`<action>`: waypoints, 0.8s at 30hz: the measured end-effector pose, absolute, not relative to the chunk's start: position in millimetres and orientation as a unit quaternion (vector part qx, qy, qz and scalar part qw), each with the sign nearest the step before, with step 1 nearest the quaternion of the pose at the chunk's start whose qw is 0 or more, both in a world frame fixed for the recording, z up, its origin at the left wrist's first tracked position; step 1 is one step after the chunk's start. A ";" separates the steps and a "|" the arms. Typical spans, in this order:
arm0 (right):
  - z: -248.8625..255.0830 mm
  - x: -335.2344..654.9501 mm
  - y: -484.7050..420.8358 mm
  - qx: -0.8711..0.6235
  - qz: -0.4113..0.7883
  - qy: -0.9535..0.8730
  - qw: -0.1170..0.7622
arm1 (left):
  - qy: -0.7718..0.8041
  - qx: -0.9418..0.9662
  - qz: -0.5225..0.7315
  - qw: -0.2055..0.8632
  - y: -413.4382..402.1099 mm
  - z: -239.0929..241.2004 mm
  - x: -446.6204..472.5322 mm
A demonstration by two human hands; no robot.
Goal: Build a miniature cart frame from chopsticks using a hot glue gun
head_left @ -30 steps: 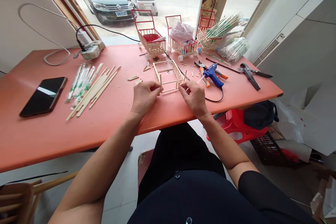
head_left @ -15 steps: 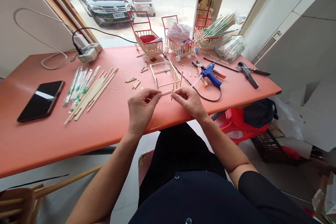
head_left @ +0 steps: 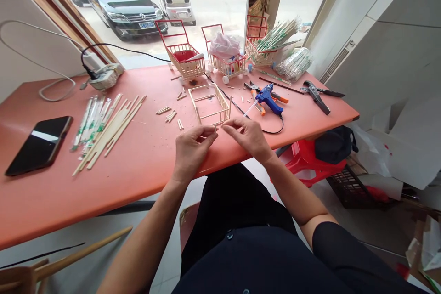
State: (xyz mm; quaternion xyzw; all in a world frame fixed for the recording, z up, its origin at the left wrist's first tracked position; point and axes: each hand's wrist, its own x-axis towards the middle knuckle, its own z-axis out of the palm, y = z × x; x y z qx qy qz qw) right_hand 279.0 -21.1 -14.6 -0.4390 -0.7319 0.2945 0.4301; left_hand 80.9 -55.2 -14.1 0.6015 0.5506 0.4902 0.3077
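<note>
My left hand (head_left: 193, 150) is closed in a pinch at the table's front edge, with the tip of a short wooden stick (head_left: 215, 127) showing at its fingertips. Close beside it, my right hand (head_left: 251, 138) has thumb and forefinger pressed together; whatever lies between them is too small to make out. Just beyond both hands stands a small open frame of wooden sticks (head_left: 211, 114), its near edge partly hidden by my fingers. A blue glue gun (head_left: 268, 99) lies to the right of the frame. Several short stick pieces (head_left: 171, 116) lie to its left.
Three small stick carts (head_left: 189, 70) line the back of the orange table (head_left: 138, 156). Pliers (head_left: 282, 98) and a dark-handled cutter (head_left: 319, 96) lie right. Long sticks (head_left: 117, 133), wrapped chopsticks (head_left: 90, 124) and a phone (head_left: 39, 144) lie left. The glue gun's cord loops near the front edge.
The short stick has passed from my right fingertips to my left ones. My hands have drawn closer together, slightly nearer me. The view has turned a little to the right.
</note>
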 end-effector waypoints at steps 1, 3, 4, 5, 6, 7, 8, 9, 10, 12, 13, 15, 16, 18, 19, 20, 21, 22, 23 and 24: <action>-10.3 289.3 -17.3 -0.466 0.233 -0.739 0.428 | 0.550 0.593 0.499 0.310 -54.6 -16.4 80.9; -0.8 314.4 -5.9 -0.536 0.096 -0.728 0.417 | 0.541 0.578 0.517 0.324 -53.1 -21.0 81.0; 3.7 327.5 1.0 -0.573 0.045 -0.715 0.397 | 0.535 0.573 0.525 0.331 -52.4 -23.0 81.1; 7.5 339.9 8.2 -0.616 0.007 -0.697 0.368 | 0.529 0.570 0.530 0.338 -51.8 -24.7 81.4; 10.4 350.7 15.3 -0.660 -0.017 -0.671 0.338 | 0.525 0.566 0.534 0.344 -51.4 -26.0 81.7; 12.2 359.4 21.9 -0.689 -0.024 -0.659 0.301 | 0.523 0.563 0.537 0.348 -51.3 -26.7 82.2; 13.0 365.6 27.8 -0.709 -0.027 -0.653 0.266 | 0.522 0.559 0.540 0.351 -51.3 -27.1 82.8; 12.8 369.3 32.6 -0.723 -0.028 -0.649 0.236 | 0.520 0.555 0.544 0.353 -51.6 -27.1 83.4; 12.0 370.9 36.6 -0.730 -0.027 -0.650 0.209 | 0.517 0.553 0.548 0.354 -52.0 -26.8 84.0; 9.2 369.0 42.0 -0.740 -0.026 -0.650 0.169 | 0.515 0.554 0.552 0.350 -53.2 -25.7 84.8; 8.0 366.8 43.9 -0.745 -0.026 -0.648 0.156 | 0.515 0.556 0.552 0.348 -53.8 -25.1 84.9; 6.4 361.9 46.9 -0.754 -0.023 -0.641 0.141 | 0.517 0.561 0.546 0.346 -55.1 -23.8 84.7; 6.2 360.0 48.3 -0.759 -0.021 -0.636 0.138 | 0.519 0.563 0.542 0.345 -55.7 -23.2 84.5; 6.4 357.8 50.8 -0.765 -0.014 -0.630 0.134 | 0.522 0.568 0.535 0.343 -56.9 -22.1 84.1; 6.5 357.6 52.0 -0.765 -0.011 -0.630 0.133 | 0.523 0.570 0.533 0.342 -57.5 -21.6 84.0; 6.4 357.9 53.1 -0.764 -0.009 -0.631 0.133 | 0.523 0.571 0.532 0.342 -58.1 -21.1 84.0; 6.0 358.9 54.1 -0.763 -0.009 -0.632 0.136 | 0.521 0.572 0.533 0.341 -58.6 -20.9 84.1; 5.3 360.3 55.0 -0.760 -0.011 -0.634 0.140 | 0.519 0.572 0.536 0.342 -59.0 -20.8 84.2; 4.4 362.2 56.0 -0.759 -0.014 -0.634 0.147 | 0.518 0.571 0.538 0.342 -59.3 -20.9 84.2; 3.4 364.6 57.1 -0.759 -0.019 -0.631 0.158 | 0.516 0.571 0.539 0.341 -59.5 -21.3 84.2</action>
